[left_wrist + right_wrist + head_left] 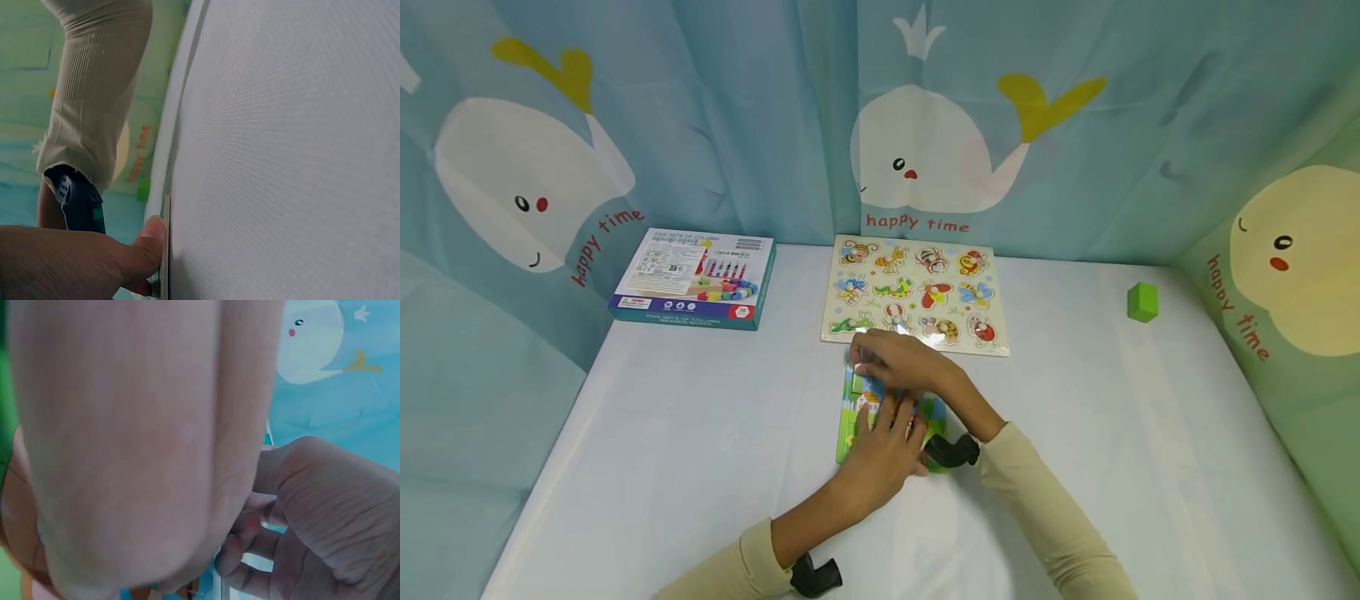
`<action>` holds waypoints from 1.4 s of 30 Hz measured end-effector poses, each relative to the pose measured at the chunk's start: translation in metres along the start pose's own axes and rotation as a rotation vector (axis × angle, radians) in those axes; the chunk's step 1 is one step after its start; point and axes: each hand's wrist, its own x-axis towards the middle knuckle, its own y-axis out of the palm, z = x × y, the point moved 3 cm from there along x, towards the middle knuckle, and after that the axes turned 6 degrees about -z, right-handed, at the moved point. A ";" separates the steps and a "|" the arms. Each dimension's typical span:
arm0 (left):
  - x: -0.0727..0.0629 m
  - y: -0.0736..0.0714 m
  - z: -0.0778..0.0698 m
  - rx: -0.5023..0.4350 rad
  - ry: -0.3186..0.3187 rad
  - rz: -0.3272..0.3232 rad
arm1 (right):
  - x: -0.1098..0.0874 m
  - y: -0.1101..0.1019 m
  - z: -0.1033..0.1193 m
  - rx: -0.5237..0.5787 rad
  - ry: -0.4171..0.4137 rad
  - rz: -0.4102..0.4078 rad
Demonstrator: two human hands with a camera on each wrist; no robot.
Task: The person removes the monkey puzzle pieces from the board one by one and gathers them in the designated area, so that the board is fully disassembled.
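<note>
A flat, colourful puzzle board [844, 446] with green and blue pictures lies on the white table, partly covered by both hands. My left hand [876, 458] rests on its lower middle with fingers spread and reaching forward. In the left wrist view, the left thumb [150, 244] lies along the board's edge [165, 250]. My right hand [898, 358] arches over the upper left corner, fingers bent downward beside a square green picture piece [857, 384]. Blurred skin close to the lens covers much of the right wrist view, and I cannot tell whether the right fingers [231, 553] pinch a piece.
Just behind the hands lies a wooden insect puzzle [917, 292]. A boxed bead set [692, 279] sits at the back left, and a green block [1142, 302] stands at the back right. Whale-print curtains [737, 125] hang around the table's back and sides.
</note>
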 end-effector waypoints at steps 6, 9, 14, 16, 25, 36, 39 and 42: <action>0.000 0.000 0.000 0.002 -0.003 -0.012 | -0.002 0.000 -0.004 0.117 0.012 0.043; 0.000 0.001 -0.001 -0.007 -0.005 0.008 | -0.004 -0.002 -0.006 0.137 0.010 0.062; 0.000 0.001 -0.002 -0.011 -0.011 0.038 | -0.009 -0.006 -0.006 0.168 -0.014 0.117; 0.000 0.000 -0.002 -0.012 -0.011 0.048 | -0.010 -0.008 -0.006 0.181 -0.015 0.130; 0.000 -0.002 -0.002 -0.044 -0.012 0.061 | -0.014 -0.013 -0.008 0.249 0.019 0.027; 0.000 0.000 -0.004 -0.053 -0.029 0.100 | -0.031 -0.029 -0.015 0.359 0.130 -0.317; 0.000 0.001 -0.005 -0.062 -0.032 0.098 | -0.042 -0.037 -0.016 0.413 0.209 -0.344; 0.001 0.000 -0.005 -0.064 -0.033 0.096 | -0.057 -0.045 -0.020 0.496 0.302 -0.354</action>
